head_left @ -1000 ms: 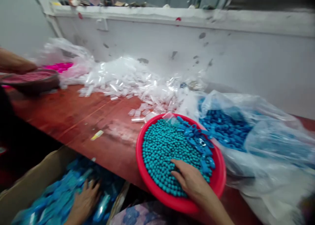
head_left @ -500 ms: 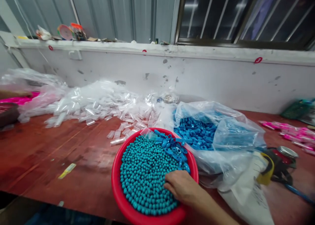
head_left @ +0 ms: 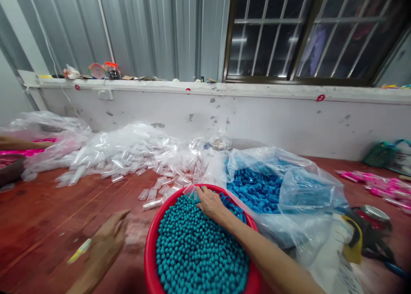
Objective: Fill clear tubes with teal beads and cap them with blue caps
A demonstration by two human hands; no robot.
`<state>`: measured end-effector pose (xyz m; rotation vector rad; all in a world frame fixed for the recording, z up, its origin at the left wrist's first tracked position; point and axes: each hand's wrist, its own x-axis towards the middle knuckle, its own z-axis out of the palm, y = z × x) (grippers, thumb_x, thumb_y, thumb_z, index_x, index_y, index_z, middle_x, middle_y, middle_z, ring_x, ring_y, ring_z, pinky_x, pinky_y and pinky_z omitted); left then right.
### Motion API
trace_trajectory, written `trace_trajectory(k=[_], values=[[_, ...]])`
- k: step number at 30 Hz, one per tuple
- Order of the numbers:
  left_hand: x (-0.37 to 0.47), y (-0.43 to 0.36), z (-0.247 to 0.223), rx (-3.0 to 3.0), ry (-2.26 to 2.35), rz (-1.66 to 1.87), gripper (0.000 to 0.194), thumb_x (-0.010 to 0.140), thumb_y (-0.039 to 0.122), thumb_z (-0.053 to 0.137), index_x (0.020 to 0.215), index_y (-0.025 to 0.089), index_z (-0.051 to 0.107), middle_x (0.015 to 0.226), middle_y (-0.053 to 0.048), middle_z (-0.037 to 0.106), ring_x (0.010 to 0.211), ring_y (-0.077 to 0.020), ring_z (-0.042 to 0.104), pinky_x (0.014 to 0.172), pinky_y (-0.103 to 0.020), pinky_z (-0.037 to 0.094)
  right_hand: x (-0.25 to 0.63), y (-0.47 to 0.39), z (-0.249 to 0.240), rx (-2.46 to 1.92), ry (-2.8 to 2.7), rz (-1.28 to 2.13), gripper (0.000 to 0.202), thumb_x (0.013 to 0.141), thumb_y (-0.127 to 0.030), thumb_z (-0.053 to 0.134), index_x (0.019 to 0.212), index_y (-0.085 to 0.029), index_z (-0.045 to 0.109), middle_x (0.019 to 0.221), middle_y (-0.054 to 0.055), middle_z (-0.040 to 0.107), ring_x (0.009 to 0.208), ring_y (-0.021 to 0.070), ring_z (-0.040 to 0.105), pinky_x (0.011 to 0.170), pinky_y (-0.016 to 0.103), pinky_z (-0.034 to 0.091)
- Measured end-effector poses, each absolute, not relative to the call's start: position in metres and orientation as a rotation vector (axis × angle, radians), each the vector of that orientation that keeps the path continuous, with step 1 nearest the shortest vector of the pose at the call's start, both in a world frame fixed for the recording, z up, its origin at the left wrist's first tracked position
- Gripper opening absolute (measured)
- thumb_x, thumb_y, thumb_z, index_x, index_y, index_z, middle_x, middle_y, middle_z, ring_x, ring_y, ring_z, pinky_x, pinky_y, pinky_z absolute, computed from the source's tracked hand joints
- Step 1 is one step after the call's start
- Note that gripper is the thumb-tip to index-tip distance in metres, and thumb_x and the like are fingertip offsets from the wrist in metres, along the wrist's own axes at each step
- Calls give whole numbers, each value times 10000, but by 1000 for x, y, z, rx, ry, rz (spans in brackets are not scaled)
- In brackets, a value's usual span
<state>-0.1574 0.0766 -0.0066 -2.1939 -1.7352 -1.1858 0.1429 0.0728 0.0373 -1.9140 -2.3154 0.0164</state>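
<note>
A red basin (head_left: 150,247) is filled with teal beads (head_left: 199,247), with some blue plastic pieces (head_left: 233,206) along its back right edge. My right hand (head_left: 210,204) reaches over the beads to the basin's back rim, its fingertips at a clear plastic piece (head_left: 192,192); whether they grip it is hard to tell. To the left of the basin, my left hand (head_left: 109,236) hovers over the red table (head_left: 128,259), blurred, fingers apart and holding nothing. A yellow and clear piece (head_left: 79,251) lies beside it.
Clear plastic pieces (head_left: 128,152) are heaped along the wall. An opened bag of blue pieces (head_left: 257,187) sits right of the basin. Pink pieces (head_left: 382,184) and a lidded jar (head_left: 375,214) are at the right. Another person's arm (head_left: 24,143) shows at far left.
My right hand has moved from the basin's right side to its back rim. My left hand has come into view on the left. The camera view has tilted upward.
</note>
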Motion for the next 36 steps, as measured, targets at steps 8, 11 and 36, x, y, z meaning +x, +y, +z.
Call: trace_trajectory(k=[8, 11, 36], values=[[-43, 145, 22, -2547, -1710, -954, 358, 818, 255, 354, 1133, 156, 493, 1114, -97, 567, 1032, -192, 514, 879, -330, 400, 134, 61, 22, -1782, -2462, -42, 292, 802, -112, 374, 1059, -204, 479, 966, 74, 583, 804, 210, 589, 630, 281, 445], [-47, 139, 10, -2574, -1738, -915, 314, 816, 253, 375, 1070, 171, 541, 1056, -77, 599, 985, -186, 539, 847, -320, 413, 140, 44, 19, -1649, -2560, 15, 263, 780, -129, 406, 1007, -223, 500, 921, 48, 593, 774, 199, 592, 614, 271, 443], [16, 23, 20, -3006, -2411, -2470, 307, 634, 314, 631, 877, 143, 554, 744, -16, 631, 612, -121, 563, 544, -216, 424, 151, -4, 23, -897, -745, 1613, 326, 676, -399, 648, 792, -177, 440, 766, -4, 575, 658, 144, 621, 441, 198, 483]])
